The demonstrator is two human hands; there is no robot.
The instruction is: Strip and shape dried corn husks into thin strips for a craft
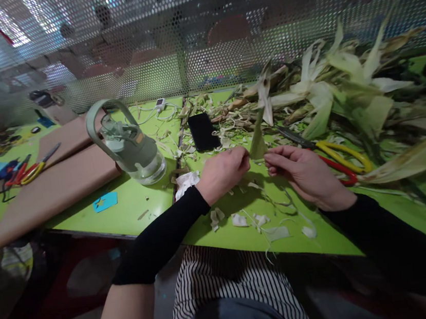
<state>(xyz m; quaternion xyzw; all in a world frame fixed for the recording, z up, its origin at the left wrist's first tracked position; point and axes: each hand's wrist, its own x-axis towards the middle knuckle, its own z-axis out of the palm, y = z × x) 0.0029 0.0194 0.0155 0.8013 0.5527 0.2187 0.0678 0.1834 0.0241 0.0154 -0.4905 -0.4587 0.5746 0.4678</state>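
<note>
A pale green corn husk strip (257, 138) stands upright between my two hands above the green table (144, 199). My left hand (224, 171) is closed, pinching the strip's lower left edge. My right hand (302, 172) is closed too, pinching the husk from the right. Both wrists wear black sleeves. Small torn husk scraps (261, 221) lie on the table under my hands. Scissors with yellow and red handles (337, 159) lie just right of my right hand.
A heap of corn husks (344, 86) fills the right of the table. A black phone (202, 131) lies behind my hands, a clear water bottle (129, 144) on its side at left. Brown boards (57, 186), more scissors (30, 171) and a perforated metal screen (197, 32) stand beyond.
</note>
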